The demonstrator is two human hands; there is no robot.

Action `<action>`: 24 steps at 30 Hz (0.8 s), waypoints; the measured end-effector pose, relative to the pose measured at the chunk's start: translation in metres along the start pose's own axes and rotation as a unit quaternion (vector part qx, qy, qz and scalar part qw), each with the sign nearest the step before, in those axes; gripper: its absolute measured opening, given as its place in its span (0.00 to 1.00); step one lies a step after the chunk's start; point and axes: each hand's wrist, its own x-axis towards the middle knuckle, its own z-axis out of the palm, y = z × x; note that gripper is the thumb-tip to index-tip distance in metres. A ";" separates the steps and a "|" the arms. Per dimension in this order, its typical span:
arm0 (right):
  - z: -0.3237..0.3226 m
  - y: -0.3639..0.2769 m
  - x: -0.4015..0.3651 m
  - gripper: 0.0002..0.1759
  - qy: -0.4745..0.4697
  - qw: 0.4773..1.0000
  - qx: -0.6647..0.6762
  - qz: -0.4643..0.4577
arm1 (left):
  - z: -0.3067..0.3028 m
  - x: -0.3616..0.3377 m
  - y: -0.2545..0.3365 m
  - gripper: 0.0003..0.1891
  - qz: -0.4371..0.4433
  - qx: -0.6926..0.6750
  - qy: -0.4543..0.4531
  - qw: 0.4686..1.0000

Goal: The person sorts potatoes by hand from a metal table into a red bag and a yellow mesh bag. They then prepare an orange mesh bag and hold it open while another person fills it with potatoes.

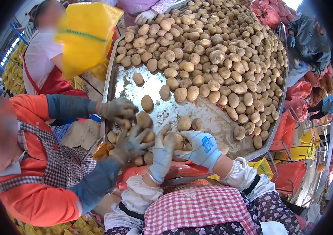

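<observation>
My left hand (161,156), in a pale blue and white glove, is at the near edge of the metal table, its fingers closed against the side of a potato (176,141). My right hand (203,147), in a matching glove with blue print, curls round the other side of the same potato. Its fingertips hide part of what lies between my hands. Just beyond lie two more potatoes (184,123). To the left, a co-worker's two grey-gloved hands (132,145) are among several potatoes, close to my left hand.
A large heap of potatoes (221,66) covers the far and right parts of the metal table (131,90). A person at the upper left holds a yellow mesh bag (86,39). A white-gloved hand (145,17) rests at the far edge. Red bags (291,168) hang at the right.
</observation>
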 end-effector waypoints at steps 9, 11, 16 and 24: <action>-0.001 -0.005 -0.002 0.31 0.065 0.991 0.107 -0.050 | -0.011 0.005 0.004 0.23 -0.243 -0.376 -0.031 0.894; -0.004 -0.004 -0.002 0.31 0.042 0.990 0.129 -0.026 | -0.013 0.006 -0.015 0.23 -0.279 -0.379 -0.037 0.881; 0.014 0.021 -0.015 0.21 0.030 0.974 0.222 0.020 | -0.012 0.013 -0.030 0.25 -0.151 0.027 -0.140 0.978; 0.041 0.047 -0.028 0.28 0.218 0.950 0.223 -0.015 | 0.036 0.018 -0.014 0.28 -0.221 -0.264 -0.071 0.936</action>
